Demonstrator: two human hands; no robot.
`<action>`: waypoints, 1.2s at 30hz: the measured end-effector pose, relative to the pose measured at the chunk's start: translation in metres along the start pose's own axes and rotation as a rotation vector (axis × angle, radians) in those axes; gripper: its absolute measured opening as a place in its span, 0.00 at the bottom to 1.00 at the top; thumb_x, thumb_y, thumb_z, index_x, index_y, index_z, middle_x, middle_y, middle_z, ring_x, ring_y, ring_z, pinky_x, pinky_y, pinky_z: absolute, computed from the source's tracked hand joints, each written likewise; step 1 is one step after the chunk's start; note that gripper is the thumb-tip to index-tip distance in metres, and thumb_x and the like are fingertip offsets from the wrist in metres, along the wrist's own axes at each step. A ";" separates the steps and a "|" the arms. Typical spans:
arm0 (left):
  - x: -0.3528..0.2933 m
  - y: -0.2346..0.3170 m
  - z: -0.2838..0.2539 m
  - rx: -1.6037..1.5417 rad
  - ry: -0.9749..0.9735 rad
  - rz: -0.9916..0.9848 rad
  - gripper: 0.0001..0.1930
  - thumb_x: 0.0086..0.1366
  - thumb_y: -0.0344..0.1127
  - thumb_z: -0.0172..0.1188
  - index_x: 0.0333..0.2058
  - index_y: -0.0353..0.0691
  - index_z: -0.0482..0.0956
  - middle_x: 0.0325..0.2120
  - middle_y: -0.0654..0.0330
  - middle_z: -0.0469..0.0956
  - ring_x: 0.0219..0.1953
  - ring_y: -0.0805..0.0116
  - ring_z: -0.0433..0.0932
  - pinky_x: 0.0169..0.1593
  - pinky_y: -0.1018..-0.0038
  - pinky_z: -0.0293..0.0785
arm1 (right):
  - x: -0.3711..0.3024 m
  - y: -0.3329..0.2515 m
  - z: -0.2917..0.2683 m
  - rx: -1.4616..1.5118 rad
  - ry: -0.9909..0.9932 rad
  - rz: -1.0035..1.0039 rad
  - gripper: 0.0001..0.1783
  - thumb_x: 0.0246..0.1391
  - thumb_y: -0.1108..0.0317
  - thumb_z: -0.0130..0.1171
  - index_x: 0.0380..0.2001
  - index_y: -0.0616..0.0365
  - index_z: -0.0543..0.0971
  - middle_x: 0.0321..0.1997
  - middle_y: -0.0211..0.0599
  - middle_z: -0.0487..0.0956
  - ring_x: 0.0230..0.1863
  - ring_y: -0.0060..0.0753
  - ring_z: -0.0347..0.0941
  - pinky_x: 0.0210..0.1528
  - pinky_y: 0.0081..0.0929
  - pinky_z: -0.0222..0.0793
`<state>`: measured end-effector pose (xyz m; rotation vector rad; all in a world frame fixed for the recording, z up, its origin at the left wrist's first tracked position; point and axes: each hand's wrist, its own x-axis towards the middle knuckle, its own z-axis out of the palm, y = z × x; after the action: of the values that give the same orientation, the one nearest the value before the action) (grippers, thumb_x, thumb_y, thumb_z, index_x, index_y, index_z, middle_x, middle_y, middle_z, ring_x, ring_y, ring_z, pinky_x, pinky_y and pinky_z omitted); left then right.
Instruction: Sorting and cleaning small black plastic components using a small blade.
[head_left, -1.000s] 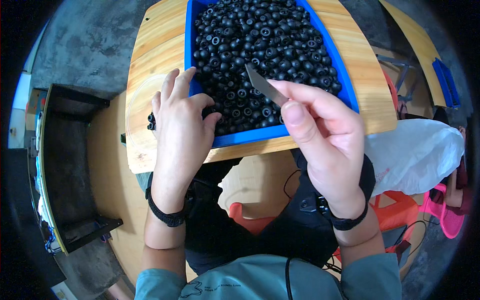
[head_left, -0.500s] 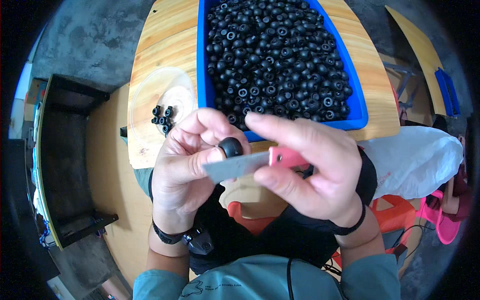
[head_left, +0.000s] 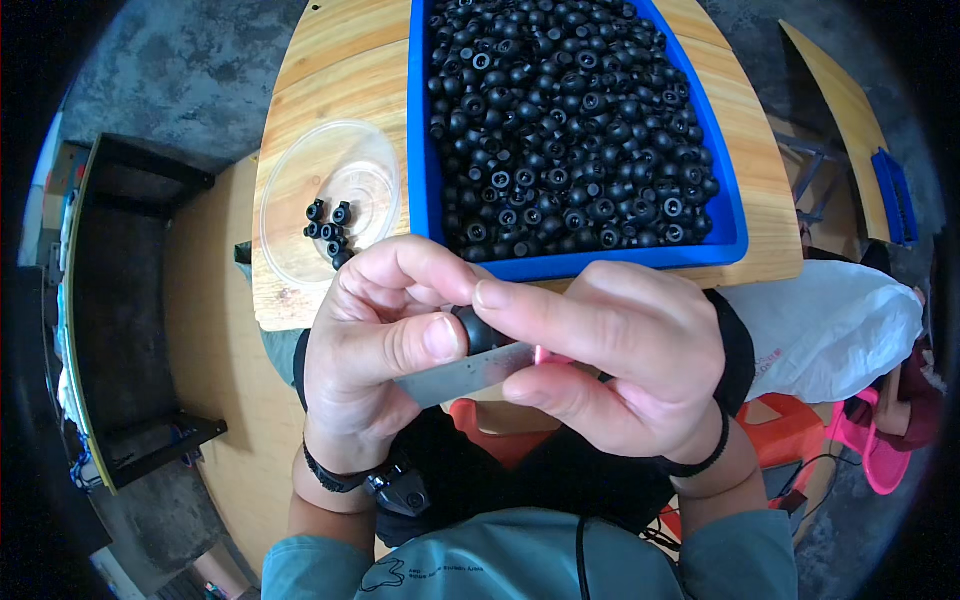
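Between the thumb and fingers of my left hand (head_left: 370,350) is a small black rounded rubber-like part (head_left: 485,333). My right hand (head_left: 630,355) grips a knife (head_left: 468,374) with a flat metal blade and a pink-red handle, mostly hidden by the fingers. The blade lies along the lower side of the black part, and my right index fingertip touches the part's top. Just beyond both hands stands a blue tray (head_left: 600,262) heaped with many similar black parts (head_left: 570,130).
A clear round plastic tub (head_left: 285,250) with several black parts (head_left: 330,232) sits left of the tray on the wooden table (head_left: 340,85). White plastic sheeting (head_left: 830,320) hangs at the right. Orange (head_left: 785,430) and pink (head_left: 885,455) stools stand at the lower right.
My right hand has moved in toward the left; its index finger now meets the black part, and the blade has come against the part's underside. The view has shifted slightly.
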<state>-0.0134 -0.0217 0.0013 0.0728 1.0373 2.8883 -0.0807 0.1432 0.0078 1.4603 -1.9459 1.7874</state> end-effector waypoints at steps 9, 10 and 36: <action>-0.002 0.002 0.008 0.083 0.025 0.077 0.08 0.50 0.23 0.59 0.31 0.32 0.74 0.32 0.46 0.76 0.33 0.61 0.77 0.39 0.71 0.75 | -0.003 -0.001 0.000 0.036 -0.003 0.032 0.19 0.40 0.67 0.64 0.38 0.61 0.78 0.15 0.30 0.70 0.14 0.21 0.62 0.16 0.16 0.55; -0.002 0.003 0.008 0.101 0.019 0.076 0.09 0.49 0.23 0.60 0.31 0.32 0.74 0.31 0.46 0.76 0.33 0.62 0.77 0.38 0.72 0.75 | -0.004 -0.002 0.001 0.054 0.009 0.042 0.19 0.39 0.67 0.65 0.37 0.61 0.78 0.14 0.29 0.69 0.13 0.21 0.61 0.15 0.16 0.54; -0.003 -0.007 0.013 0.074 0.125 -0.080 0.21 0.59 0.49 0.53 0.34 0.32 0.71 0.24 0.57 0.74 0.21 0.76 0.72 0.23 0.84 0.69 | 0.000 -0.003 -0.005 0.042 0.004 0.094 0.24 0.41 0.63 0.64 0.42 0.65 0.75 0.19 0.32 0.73 0.18 0.19 0.67 0.19 0.15 0.59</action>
<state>-0.0086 -0.0084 0.0066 -0.1440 1.1390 2.8137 -0.0806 0.1479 0.0116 1.3977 -2.0194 1.8792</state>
